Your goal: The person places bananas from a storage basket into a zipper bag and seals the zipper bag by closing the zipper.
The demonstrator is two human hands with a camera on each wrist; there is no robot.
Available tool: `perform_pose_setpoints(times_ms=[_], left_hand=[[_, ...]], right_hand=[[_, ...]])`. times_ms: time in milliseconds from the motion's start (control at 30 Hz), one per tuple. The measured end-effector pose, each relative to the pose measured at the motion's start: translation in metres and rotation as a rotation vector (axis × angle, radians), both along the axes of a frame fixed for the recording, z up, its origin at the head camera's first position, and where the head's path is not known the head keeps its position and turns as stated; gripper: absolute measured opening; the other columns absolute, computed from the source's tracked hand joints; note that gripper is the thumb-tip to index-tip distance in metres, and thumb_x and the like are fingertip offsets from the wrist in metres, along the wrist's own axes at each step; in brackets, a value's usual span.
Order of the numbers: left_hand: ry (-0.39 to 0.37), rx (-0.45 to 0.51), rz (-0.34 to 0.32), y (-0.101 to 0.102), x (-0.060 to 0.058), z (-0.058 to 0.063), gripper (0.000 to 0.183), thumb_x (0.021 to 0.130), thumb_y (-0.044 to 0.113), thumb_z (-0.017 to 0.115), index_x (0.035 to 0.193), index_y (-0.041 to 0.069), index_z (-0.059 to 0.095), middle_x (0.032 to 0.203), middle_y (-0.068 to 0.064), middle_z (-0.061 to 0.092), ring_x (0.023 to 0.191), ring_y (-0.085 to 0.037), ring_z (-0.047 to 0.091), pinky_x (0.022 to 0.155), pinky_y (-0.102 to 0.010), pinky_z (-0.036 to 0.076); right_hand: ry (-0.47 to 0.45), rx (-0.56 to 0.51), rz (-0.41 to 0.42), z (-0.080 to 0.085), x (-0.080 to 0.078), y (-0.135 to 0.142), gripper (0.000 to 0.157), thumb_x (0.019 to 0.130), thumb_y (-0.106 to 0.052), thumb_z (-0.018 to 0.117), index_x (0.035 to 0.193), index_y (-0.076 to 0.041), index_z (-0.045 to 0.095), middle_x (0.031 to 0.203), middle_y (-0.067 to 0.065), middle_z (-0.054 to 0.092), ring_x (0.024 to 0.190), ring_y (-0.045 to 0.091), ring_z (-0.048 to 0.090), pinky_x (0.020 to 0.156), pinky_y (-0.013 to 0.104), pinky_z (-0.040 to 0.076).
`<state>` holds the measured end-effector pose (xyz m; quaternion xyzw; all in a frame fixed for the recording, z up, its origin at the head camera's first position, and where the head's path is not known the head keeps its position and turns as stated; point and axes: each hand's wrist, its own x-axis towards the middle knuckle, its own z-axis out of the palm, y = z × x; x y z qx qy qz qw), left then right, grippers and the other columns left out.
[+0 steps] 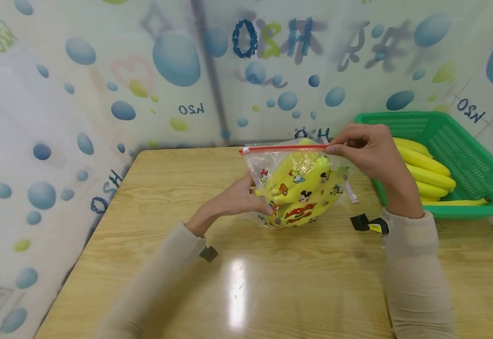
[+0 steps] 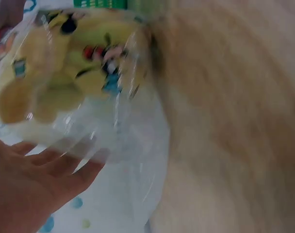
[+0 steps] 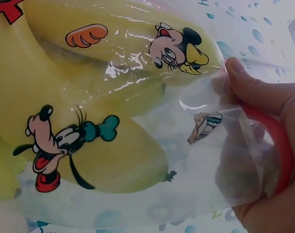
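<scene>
A clear zip bag [image 1: 297,183] with cartoon prints and a red zip strip holds yellow bananas [image 3: 123,160], seen through the plastic. My left hand [image 1: 246,197] holds the bag's lower left side, thumb on the front and fingers behind. Several of the left hand's [image 2: 45,174] fingers lie against the plastic in the left wrist view. At the strip's right end, my right hand [image 1: 365,146] pinches the bag's top edge. The right wrist view has the right hand's [image 3: 264,97] thumb near the plastic and the red strip looping by the palm. A white slider [image 1: 245,149] sits at the strip's left end.
A green basket [image 1: 462,150] with more bananas [image 1: 428,172] stands at the right. The wooden table [image 1: 178,188] meets a bubble-patterned backdrop [image 1: 144,94] at its back and left. A pale strip [image 1: 351,192] shows beside the bag, and a black strap piece [image 1: 359,221] hangs by the right wrist.
</scene>
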<state>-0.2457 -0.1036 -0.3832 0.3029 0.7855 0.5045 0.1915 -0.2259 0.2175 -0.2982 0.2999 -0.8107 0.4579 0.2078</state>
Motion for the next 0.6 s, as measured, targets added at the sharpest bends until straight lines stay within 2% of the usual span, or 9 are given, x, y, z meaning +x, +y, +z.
perform_pose_setpoints(times_ms=[33, 67, 200, 300, 400, 500, 567, 600], left_hand=[[-0.009, 0.035, -0.018, 0.004, 0.001, -0.003, 0.099, 0.079, 0.025, 0.09, 0.157, 0.029, 0.028, 0.143, -0.002, 0.06, 0.127, -0.023, 0.063, 0.106, -0.041, 0.053], [-0.013, 0.055, -0.02, 0.007, 0.003, -0.005, 0.092, 0.08, 0.02, 0.089, 0.154, 0.029, 0.033, 0.139, -0.001, 0.063, 0.124, -0.021, 0.065, 0.105, -0.039, 0.054], [-0.023, 0.093, -0.02, 0.013, 0.006, -0.01, 0.076, 0.086, 0.018, 0.082, 0.15, 0.027, 0.041, 0.131, -0.001, 0.069, 0.117, -0.02, 0.069, 0.1, -0.037, 0.057], [-0.021, 0.11, -0.012, 0.012, 0.007, -0.013, 0.078, 0.088, 0.018, 0.079, 0.154, 0.029, 0.038, 0.133, -0.001, 0.068, 0.119, -0.019, 0.068, 0.101, -0.038, 0.057], [-0.038, 0.14, -0.021, 0.01, 0.007, -0.015, 0.081, 0.09, 0.014, 0.077, 0.157, 0.03, 0.033, 0.138, -0.002, 0.066, 0.123, -0.021, 0.067, 0.105, -0.039, 0.054], [-0.048, 0.155, -0.015, 0.009, 0.006, -0.017, 0.081, 0.091, 0.012, 0.076, 0.158, 0.029, 0.034, 0.14, -0.003, 0.066, 0.124, -0.022, 0.067, 0.107, -0.038, 0.053], [-0.053, 0.155, 0.002, 0.008, 0.006, -0.018, 0.079, 0.091, 0.011, 0.076, 0.157, 0.027, 0.036, 0.14, -0.003, 0.065, 0.123, -0.022, 0.067, 0.107, -0.038, 0.054], [-0.055, 0.151, 0.012, 0.008, 0.006, -0.018, 0.078, 0.09, 0.011, 0.077, 0.156, 0.027, 0.038, 0.14, -0.003, 0.065, 0.123, -0.021, 0.067, 0.106, -0.038, 0.054]], right_hand=[[-0.003, 0.003, -0.001, 0.0, 0.0, 0.0, 0.006, 0.089, 0.0, 0.077, 0.086, -0.005, 0.08, 0.078, -0.006, 0.063, 0.06, 0.012, 0.042, 0.056, 0.025, 0.036], [-0.005, 0.006, -0.002, 0.0, 0.0, 0.0, 0.005, 0.089, -0.001, 0.078, 0.086, -0.005, 0.08, 0.078, -0.006, 0.063, 0.06, 0.012, 0.043, 0.056, 0.025, 0.037], [-0.022, 0.02, -0.007, 0.002, 0.002, 0.002, 0.002, 0.089, -0.003, 0.078, 0.089, -0.003, 0.08, 0.08, -0.008, 0.064, 0.062, 0.012, 0.045, 0.057, 0.024, 0.039], [-0.062, 0.026, -0.006, 0.003, 0.003, 0.004, 0.006, 0.09, -0.003, 0.078, 0.095, -0.005, 0.081, 0.083, -0.009, 0.067, 0.063, 0.011, 0.05, 0.059, 0.022, 0.043], [-0.131, 0.043, -0.016, 0.006, 0.005, 0.01, 0.018, 0.091, -0.005, 0.077, 0.108, -0.007, 0.079, 0.089, -0.013, 0.07, 0.071, 0.009, 0.059, 0.066, 0.019, 0.048], [-0.229, 0.078, -0.035, 0.008, 0.006, 0.02, 0.038, 0.09, -0.008, 0.079, 0.127, -0.012, 0.073, 0.1, -0.015, 0.072, 0.087, 0.006, 0.065, 0.077, 0.016, 0.05], [-0.302, 0.121, -0.048, 0.009, 0.004, 0.025, 0.055, 0.088, -0.011, 0.082, 0.139, -0.018, 0.064, 0.112, -0.011, 0.072, 0.102, 0.007, 0.064, 0.086, 0.019, 0.05], [-0.341, 0.144, -0.041, 0.008, 0.002, 0.028, 0.064, 0.087, -0.011, 0.083, 0.145, -0.02, 0.059, 0.119, -0.006, 0.071, 0.109, 0.01, 0.063, 0.092, 0.024, 0.05]])
